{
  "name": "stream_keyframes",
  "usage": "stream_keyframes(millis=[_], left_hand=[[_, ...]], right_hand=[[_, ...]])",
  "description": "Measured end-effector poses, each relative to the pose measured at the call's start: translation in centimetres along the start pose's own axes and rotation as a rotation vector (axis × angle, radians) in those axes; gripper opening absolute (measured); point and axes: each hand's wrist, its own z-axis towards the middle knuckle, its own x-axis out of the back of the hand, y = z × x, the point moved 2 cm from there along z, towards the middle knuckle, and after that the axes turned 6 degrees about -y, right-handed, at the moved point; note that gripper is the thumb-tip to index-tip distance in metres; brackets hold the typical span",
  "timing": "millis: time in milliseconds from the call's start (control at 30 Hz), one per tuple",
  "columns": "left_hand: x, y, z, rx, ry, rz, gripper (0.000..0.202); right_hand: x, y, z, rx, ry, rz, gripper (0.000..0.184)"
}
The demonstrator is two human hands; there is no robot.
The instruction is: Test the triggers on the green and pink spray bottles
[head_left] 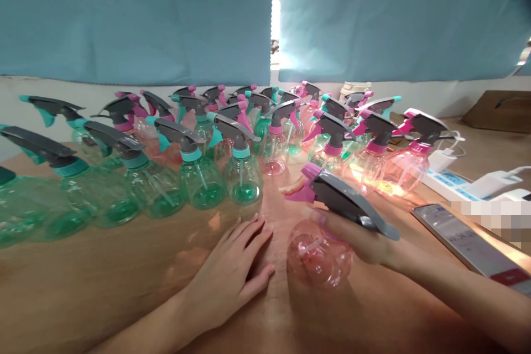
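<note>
My right hand [352,232] is wrapped round the neck of a pink spray bottle [317,257], with a finger out by its pink trigger. The bottle's grey and pink spray head points away to the left, and its clear body tilts a little. Left of it, my left hand [234,265] lies flat on the wooden table [136,293], fingers spread and nothing in them. Just beyond the left hand stands a green spray bottle [244,180] with a turquoise collar. Another green spray bottle [202,182] is beside it.
Several more green and pink spray bottles crowd the table's far side, among them a pink one [404,163] at the right. A phone [464,240] lies at the right near a power strip [452,185] with white plugs. Teal blinds [136,16] hang behind.
</note>
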Motion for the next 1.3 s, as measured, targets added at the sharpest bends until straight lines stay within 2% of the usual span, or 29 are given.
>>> stream_keyframes(millis=[167, 300, 567, 733, 900, 1100, 1300], left_hand=[[0.03, 0.13, 0.08, 0.01, -0.014, -0.014, 0.052], [0.05, 0.18, 0.1, 0.013, -0.021, -0.011, 0.05], [-0.06, 0.09, -0.04, 0.014, 0.001, -0.026, 0.053], [0.04, 0.13, -0.04, 0.018, -0.01, -0.018, 0.051], [0.08, 0.12, -0.02, 0.011, 0.014, -0.035, 0.051], [0.09, 0.16, 0.07, 0.013, -0.003, -0.019, 0.05], [0.11, 0.16, 0.08, 0.013, -0.005, -0.018, 0.048]], right_hand=[[-0.21, 0.35, -0.54, -0.097, 0.105, -0.002, 0.025], [-0.08, 0.19, -0.59, -0.121, 0.084, -0.019, 0.021], [-0.13, 0.34, -0.49, -0.157, 0.086, 0.01, 0.024], [0.35, -0.13, -0.44, -0.143, 0.043, -0.029, 0.026], [-0.04, -0.04, -0.31, -0.13, 0.078, 0.013, 0.031], [-0.05, 0.22, -0.21, -0.079, 0.057, 0.035, 0.028], [-0.07, 0.31, -0.26, -0.086, 0.051, 0.059, 0.03]])
